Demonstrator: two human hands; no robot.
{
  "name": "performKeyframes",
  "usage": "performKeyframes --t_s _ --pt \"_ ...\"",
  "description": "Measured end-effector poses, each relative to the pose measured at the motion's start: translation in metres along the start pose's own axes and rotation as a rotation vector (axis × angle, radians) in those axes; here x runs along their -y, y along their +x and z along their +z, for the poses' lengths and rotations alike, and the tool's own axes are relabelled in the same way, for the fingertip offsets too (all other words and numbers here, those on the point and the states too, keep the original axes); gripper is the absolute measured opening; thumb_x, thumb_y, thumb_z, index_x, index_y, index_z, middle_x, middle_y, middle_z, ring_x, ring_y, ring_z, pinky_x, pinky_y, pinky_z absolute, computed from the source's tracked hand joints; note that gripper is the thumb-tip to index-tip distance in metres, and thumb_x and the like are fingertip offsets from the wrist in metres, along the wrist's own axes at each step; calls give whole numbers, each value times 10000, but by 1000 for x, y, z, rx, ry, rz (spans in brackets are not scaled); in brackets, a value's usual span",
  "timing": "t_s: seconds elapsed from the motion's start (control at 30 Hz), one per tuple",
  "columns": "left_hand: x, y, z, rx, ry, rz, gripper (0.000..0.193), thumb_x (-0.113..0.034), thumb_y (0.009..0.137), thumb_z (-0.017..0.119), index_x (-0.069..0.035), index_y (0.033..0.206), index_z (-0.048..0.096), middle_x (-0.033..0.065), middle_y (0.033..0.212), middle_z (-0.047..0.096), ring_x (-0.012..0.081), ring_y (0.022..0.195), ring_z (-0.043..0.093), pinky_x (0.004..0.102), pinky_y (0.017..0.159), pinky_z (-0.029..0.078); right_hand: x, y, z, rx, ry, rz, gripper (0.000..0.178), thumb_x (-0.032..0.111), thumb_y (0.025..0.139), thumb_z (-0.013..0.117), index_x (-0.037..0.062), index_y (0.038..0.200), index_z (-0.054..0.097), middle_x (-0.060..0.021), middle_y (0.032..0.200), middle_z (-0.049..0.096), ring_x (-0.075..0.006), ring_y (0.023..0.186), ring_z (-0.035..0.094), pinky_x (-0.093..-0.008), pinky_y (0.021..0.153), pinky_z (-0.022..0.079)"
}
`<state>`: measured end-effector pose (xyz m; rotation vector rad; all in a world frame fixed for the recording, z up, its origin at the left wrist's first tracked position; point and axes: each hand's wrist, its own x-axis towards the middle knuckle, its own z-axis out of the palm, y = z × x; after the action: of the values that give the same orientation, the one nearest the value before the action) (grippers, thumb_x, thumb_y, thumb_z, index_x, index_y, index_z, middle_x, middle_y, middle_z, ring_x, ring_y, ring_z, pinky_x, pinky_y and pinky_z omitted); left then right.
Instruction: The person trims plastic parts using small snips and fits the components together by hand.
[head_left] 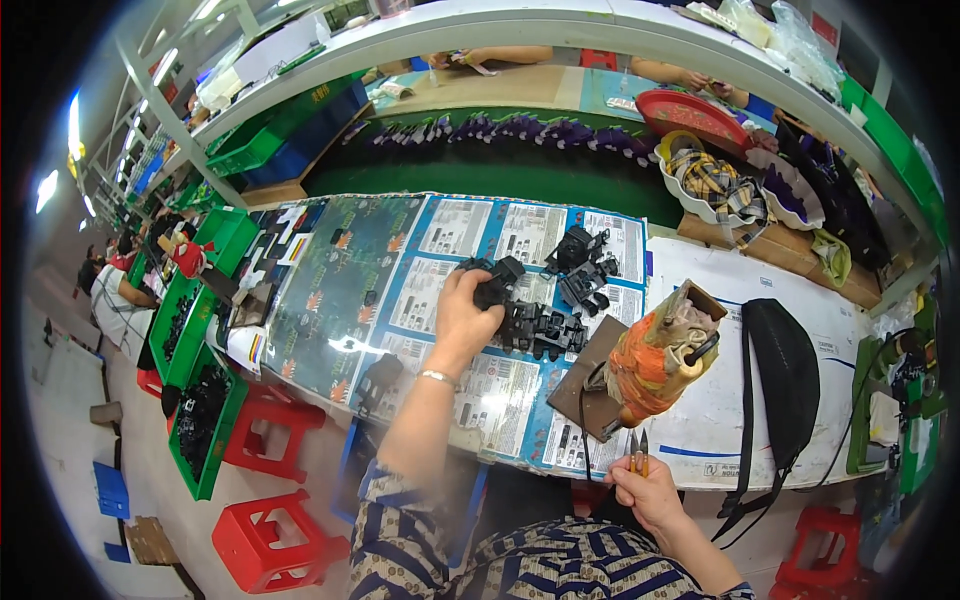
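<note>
My left hand (465,322) reaches out over the table and is closed on a black plastic part (497,284). Just right of it, several more black plastic parts (545,330) lie together, with another cluster (583,265) farther back. At the table's near edge my right hand (648,492) grips small orange-handled cutters (638,458), their pointed jaws upward and slightly apart. Beyond those jaws stands a bundle wrapped in orange and tan cloth (655,355) on a brown board (592,385); what is inside is mostly hidden.
A black pouch with straps (785,375) lies at the right. Printed sheets (500,400) cover the tabletop. Purple-and-white pieces (540,130) line a green belt (420,170) behind. Green crates (205,425) with black parts and red stools (270,540) are at the left. Other people's hands (480,57) show across the back.
</note>
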<state>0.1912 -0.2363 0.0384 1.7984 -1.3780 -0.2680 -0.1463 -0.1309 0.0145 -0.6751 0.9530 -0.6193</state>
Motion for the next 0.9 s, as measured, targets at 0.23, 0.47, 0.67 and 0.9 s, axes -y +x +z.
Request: performKeyframes --t_s 0.23,0.47,0.67,0.9 --pt "2 -49 -6 -235 -227 -36 377 -40 648 689 -37 1013 592 159 1178 557 307 1139 473 380 985 347 1 0 1 17 6 -4 103 47 826 602 -29 885 563 -91 746 603 -76 488 425 -198 451 344" --pt "-8 -63 -14 -326 -140 35 381 43 647 670 -31 1012 592 125 1064 610 273 1075 515 350 933 399 -1 0 -1 32 0 -37 108 52 824 604 -27 887 564 -96 753 606 -72 492 427 -195 455 348" --pt "-8 -69 -17 -286 -810 -100 391 152 706 591 12 1069 548 86 1023 579 131 906 572 215 758 476 -1 -3 1 30 -9 -46 104 50 828 597 -27 889 563 -93 750 604 -72 491 426 -194 456 348" --pt "-39 -102 -44 -213 -1218 -300 633 180 700 556 -46 1264 378 123 1035 557 182 869 585 309 725 521 -5 -4 -3 29 -31 -44 91 43 828 595 -6 891 552 -103 759 607 -71 473 421 -197 439 344"
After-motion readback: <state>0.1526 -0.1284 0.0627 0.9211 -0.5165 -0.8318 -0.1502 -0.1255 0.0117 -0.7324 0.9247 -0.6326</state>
